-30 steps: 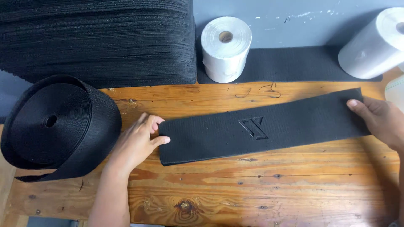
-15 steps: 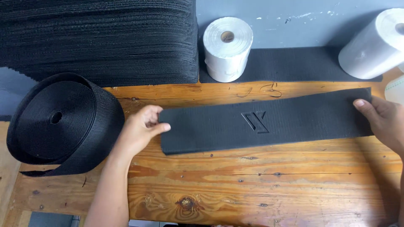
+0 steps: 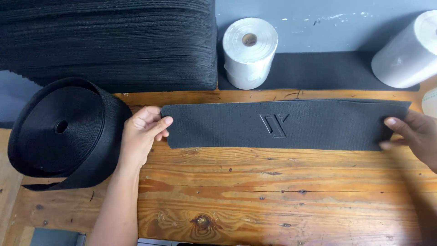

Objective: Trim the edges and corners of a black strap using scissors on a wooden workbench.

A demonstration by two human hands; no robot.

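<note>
Right, wooden plank surface [image 3: 291, 196] below me, tall stack of black ribbed fabric [image 3: 109, 41] at back, big black webbing roll [image 3: 63, 132] left. Long black textured rubber strip [image 3: 282, 124] lies flat across the middle, left hand [image 3: 143, 136] pinching one end, right hand [image 3: 416, 136] gripping the other.

Embossed mark: we saw an angular raised emblem [image 3: 274, 125], black on black, at the middle of the black strip [image 3: 236, 125].
Packages, signs, screens: we found none.
Printed labels: we found none either.
</note>
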